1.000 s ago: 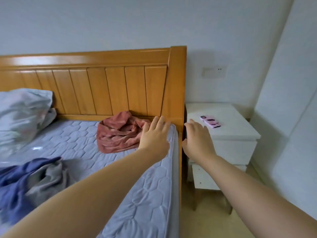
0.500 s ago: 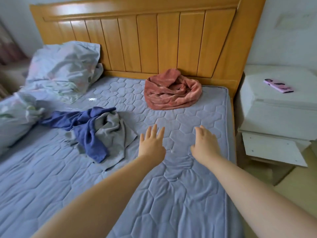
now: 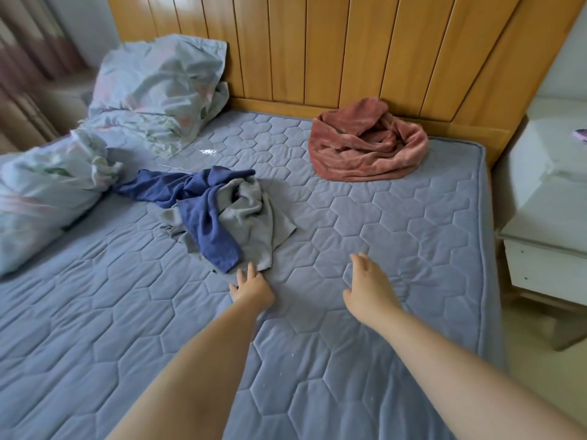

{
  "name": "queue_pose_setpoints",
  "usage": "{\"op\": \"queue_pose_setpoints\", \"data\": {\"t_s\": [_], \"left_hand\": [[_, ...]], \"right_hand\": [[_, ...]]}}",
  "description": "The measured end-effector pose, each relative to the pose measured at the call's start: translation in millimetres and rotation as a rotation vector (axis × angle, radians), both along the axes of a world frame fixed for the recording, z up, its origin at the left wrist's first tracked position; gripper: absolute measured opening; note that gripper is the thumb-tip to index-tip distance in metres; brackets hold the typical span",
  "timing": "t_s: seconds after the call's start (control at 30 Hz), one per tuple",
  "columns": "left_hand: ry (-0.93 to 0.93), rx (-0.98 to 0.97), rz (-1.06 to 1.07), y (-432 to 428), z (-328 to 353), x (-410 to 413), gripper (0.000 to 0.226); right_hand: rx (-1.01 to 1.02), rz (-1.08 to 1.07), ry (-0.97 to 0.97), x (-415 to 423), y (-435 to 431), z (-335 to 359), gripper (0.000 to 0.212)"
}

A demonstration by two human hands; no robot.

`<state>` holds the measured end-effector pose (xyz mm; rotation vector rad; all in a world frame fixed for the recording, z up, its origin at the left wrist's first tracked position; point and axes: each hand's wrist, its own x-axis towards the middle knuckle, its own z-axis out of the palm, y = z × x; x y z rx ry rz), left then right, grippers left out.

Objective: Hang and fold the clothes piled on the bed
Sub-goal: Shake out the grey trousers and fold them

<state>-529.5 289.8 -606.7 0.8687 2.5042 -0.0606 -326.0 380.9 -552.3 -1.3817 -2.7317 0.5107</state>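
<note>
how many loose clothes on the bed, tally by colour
dark blue garment: 1
grey garment: 1
dusty pink garment: 1
total: 3

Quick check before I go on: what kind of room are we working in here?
Most likely a bedroom: a quilted blue mattress against a wooden headboard, rumpled pillows at the left, and a white bedside cabinet at the right.
</note>
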Motion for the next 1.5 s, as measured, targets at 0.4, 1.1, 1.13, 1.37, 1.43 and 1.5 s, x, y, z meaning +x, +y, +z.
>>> {"op": "queue_pose_setpoints", "data": {"t_s": [0.4,1.1,1.13,1.37,1.43,1.5], "left_hand": [[-1.333,0.417,-0.257,58,65,156,0.042],[-1.245,0.554,-0.037,93,72,195,0.031],[-1.341,0.500,-0.098,96,79,207,0.031],[0.005,0.441,-0.690,95,29,164,0.052],[0.046,0.180,-0.584,83,9,136,0.087],[-0.062,-0.014,-0.423,70,-6,117,0.103]], "right_hand": [[-0.028,-0.803,0.715,82,60,32,0.029],[-0.030,-0.767,0.575,115,43,5,0.031],[-0.023,-0.845,0.607,127,46,8,0.030],[-0.250,-0.797,0.381,165,58,-7,0.029],[-0.477,-0.650,0.332,156,49,-19,0.050],[-0.634,-0.497,0.158,147,36,-31,0.093]]}}
